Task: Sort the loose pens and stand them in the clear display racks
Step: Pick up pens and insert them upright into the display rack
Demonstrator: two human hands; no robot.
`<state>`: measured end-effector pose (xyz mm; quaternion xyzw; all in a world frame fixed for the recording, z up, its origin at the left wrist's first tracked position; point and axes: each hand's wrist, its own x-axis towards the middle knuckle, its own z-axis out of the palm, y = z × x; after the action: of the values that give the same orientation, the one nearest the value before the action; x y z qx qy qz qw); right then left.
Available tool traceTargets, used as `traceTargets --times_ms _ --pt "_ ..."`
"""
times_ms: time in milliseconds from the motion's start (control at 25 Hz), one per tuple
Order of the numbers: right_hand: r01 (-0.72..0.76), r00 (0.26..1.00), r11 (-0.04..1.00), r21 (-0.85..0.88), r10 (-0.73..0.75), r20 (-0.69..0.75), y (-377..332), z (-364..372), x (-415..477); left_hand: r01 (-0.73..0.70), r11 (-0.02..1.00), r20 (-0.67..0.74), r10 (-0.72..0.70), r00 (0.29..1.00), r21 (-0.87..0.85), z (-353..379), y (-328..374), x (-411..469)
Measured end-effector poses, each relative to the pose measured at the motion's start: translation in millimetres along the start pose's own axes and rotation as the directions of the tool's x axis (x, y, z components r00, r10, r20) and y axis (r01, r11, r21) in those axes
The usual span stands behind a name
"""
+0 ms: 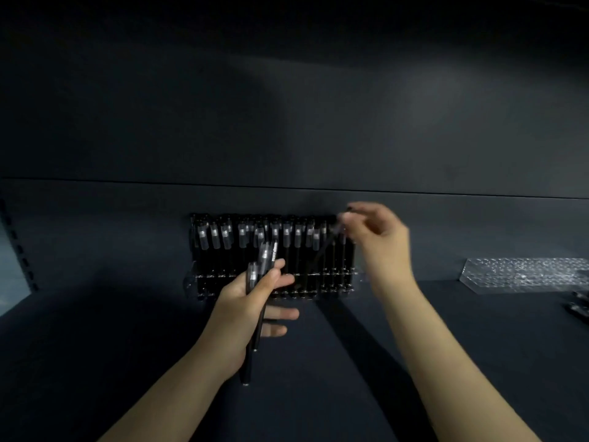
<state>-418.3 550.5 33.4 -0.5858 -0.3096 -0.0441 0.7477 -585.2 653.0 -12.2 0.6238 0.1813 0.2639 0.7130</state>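
1. Several black pens sit bunched in the left hand, whose grip is clenched round their barrels, above the front middle of the dark shelf. The barrels look slim, smooth and hard, with pale glossy caps. Only a loose fist holds them, so one could slide out downwards and roll.
2. Behind that hand, near the back edge of the shelf, the filled rack is clear hard plastic. Its standing pens are upright and packed in close rows. In my judgement, a knock from either hand could tip neighbours or shift the light rack.
3. At the rack's right end, the right hand pinches the top of a single pen, which slants down toward the last slots. The view is blurred here, so I cannot tell whether the tip has found a hole. Against dark pens in dim light, the tip may miss.
4. Toward the right edge of the shelf lies an empty rack, a flat clear slab dotted with holes.
5. Beside it, at the very edge, a few loose pens lie flat. Being round, they may roll.
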Motion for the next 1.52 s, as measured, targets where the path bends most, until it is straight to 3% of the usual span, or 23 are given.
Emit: traceTargets --times_ms 120,320,560,720,880,960,1040,1120,1200,1280,1360,1440,1520 --pt "0.109 0.985 0.974 -0.201 -0.133 -0.109 1.6 -21.4 9.9 -0.05 0.996 0.006 0.05 0.999 0.08 1.7 -0.7 -1.7" --pt "0.196 0.973 0.944 -0.266 -0.221 -0.07 -1.3 -13.9 3.4 0.024 0.999 0.005 -0.024 1.0 0.022 11.9 -2.9 -2.3" --pt "0.27 0.962 0.881 -0.388 -0.264 0.068 8.0 -7.4 1.8 -0.06 0.997 0.001 0.06 0.998 0.055 8.0 -2.0 -2.5" --pt "0.377 0.925 0.72 -0.582 -0.268 0.269 21.8 -1.7 3.3 -0.082 0.995 0.027 0.081 0.996 0.053 6.1 -1.0 -7.3" --pt "0.429 0.903 0.71 -0.558 -0.333 0.271 15.8 0.8 -0.8 -0.081 0.994 -0.008 0.082 0.997 0.076 3.6 -1.2 -6.1" --pt "0.361 0.927 0.821 -0.441 -0.263 0.269 4.5 2.9 -3.6 -0.076 0.994 -0.022 0.078 0.997 0.074 3.8 -1.6 -4.3" --pt "0.114 0.929 0.971 -0.212 -0.028 0.369 -6.6 10.4 -11.3 -0.064 0.996 -0.019 0.065 0.998 0.058 6.1 -3.5 -4.0" --pt "-0.137 0.866 0.99 -0.035 0.137 0.481 -8.1 19.5 -20.7 -0.052 0.998 -0.007 0.052 0.999 0.024 10.2 -5.4 -3.7" --pt "-0.259 0.845 0.964 0.064 0.194 0.498 -4.0 24.2 -22.9 -0.02 1.0 -0.005 0.02 1.0 -0.007 14.2 -7.7 -2.3" --pt "-0.221 0.919 0.965 0.142 0.158 0.361 -2.2 20.5 -16.3 0.019 0.999 0.001 -0.019 1.0 -0.044 13.8 -8.1 -1.3" --pt "-0.042 0.997 0.995 0.092 0.035 0.075 -2.6 4.8 -2.9 0.03 1.0 0.0 -0.03 1.0 0.007 10.7 -7.8 -1.4" --pt "0.083 0.984 0.993 -0.084 -0.095 -0.15 -3.1 -15.2 8.5 0.025 0.996 -0.018 -0.023 1.0 0.083 7.9 -8.3 -1.7" --pt "0.118 0.963 0.968 -0.22 -0.166 -0.213 -2.9 -25.9 10.3 0.049 0.995 -0.015 -0.048 0.999 0.081 7.3 -9.6 -1.9"
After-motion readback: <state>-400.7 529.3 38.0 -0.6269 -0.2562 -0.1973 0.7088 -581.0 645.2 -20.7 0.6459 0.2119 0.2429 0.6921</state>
